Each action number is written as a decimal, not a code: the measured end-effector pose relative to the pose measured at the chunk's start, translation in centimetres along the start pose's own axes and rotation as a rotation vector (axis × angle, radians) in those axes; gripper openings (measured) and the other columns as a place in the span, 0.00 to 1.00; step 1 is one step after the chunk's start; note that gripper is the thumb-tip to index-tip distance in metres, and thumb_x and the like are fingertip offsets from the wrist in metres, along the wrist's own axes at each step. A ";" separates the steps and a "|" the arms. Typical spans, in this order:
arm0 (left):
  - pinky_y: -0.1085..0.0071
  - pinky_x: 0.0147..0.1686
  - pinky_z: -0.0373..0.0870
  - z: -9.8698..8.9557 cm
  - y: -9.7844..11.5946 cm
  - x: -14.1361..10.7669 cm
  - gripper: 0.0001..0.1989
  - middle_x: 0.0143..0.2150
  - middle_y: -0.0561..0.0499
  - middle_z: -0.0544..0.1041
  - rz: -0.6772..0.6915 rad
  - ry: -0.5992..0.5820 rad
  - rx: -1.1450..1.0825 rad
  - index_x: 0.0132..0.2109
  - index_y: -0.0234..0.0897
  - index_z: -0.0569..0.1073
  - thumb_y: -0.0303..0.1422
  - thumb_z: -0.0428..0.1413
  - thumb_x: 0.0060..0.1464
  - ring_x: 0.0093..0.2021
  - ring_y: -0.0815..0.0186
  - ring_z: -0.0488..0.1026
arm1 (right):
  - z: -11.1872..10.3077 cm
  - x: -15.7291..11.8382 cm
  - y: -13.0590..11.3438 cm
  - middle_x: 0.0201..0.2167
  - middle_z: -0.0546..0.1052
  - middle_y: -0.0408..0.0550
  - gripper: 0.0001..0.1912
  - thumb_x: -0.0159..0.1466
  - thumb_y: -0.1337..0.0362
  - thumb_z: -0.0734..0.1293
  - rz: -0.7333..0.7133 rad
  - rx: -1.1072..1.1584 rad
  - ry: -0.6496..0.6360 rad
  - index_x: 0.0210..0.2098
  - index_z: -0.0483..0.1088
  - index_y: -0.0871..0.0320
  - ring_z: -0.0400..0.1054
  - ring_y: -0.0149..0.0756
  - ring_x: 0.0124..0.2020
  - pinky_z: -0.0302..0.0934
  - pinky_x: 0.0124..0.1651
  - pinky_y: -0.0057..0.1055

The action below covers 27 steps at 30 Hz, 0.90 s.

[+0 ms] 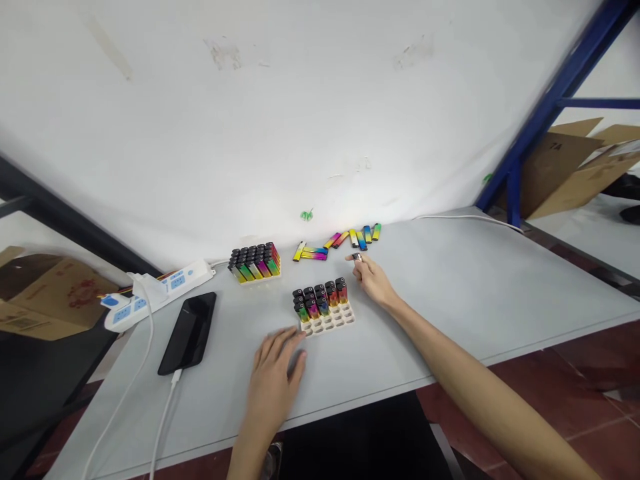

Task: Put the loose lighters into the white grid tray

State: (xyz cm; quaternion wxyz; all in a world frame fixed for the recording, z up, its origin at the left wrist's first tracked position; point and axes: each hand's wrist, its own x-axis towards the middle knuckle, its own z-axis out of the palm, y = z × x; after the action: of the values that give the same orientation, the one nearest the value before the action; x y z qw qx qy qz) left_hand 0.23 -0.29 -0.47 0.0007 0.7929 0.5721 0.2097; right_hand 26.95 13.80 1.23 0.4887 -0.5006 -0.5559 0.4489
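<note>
My left hand [276,373] lies palm down on the table, fingers spread, its fingertips close to the front left corner of a white slotted tray [330,325]. Upright lighters [313,307] with black tops fill the rear and left slots of that tray; several front and right slots are bare. Behind the tray's right side, my right hand [371,277] pinches a lighter [357,257] whose dark end shows at the fingertips. Loose colourful lighters [315,253] lie near the wall, in a scattered row reaching to the right.
A second block of upright lighters [255,262] stands at the back left. A black phone [188,333] with a white cable and a power strip [160,293] lie at the left. Cardboard boxes [575,167] stand beyond the blue frame [550,97].
</note>
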 end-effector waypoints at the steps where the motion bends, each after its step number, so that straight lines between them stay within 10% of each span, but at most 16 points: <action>1: 0.49 0.63 0.63 0.0 0.0 0.0 0.16 0.59 0.51 0.75 -0.004 -0.002 -0.003 0.57 0.47 0.72 0.35 0.50 0.65 0.62 0.57 0.68 | 0.1 0.1 0.1 0.21 0.58 0.35 0.19 0.69 0.51 0.53 0.009 0.024 0.003 0.46 0.66 0.55 0.54 0.30 0.20 0.49 0.24 0.27; 8: 0.50 0.63 0.63 -0.1 -0.1 -0.1 0.16 0.60 0.52 0.75 -0.016 -0.002 -0.018 0.57 0.48 0.72 0.35 0.51 0.64 0.62 0.57 0.68 | 0.5 0.1 0.1 0.26 0.68 0.39 0.20 0.69 0.45 0.54 0.021 0.094 -0.001 0.36 0.62 0.55 0.57 0.27 0.19 0.53 0.21 0.26; 27: 0.50 0.63 0.63 0.0 -0.2 -0.1 0.16 0.60 0.51 0.75 -0.002 -0.004 -0.016 0.58 0.47 0.72 0.35 0.50 0.64 0.62 0.57 0.68 | 0.5 -0.1 -1.0 0.14 0.54 0.36 0.28 0.65 0.37 0.55 0.247 0.502 -0.143 0.26 0.61 0.55 0.43 0.27 0.15 0.35 0.18 0.26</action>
State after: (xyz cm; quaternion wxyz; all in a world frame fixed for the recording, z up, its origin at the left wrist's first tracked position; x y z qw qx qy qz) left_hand -0.01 -0.28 -0.54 0.0085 0.7927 0.5712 0.2128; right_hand 26.31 13.58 2.10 0.4983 -0.3951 -0.3953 0.6629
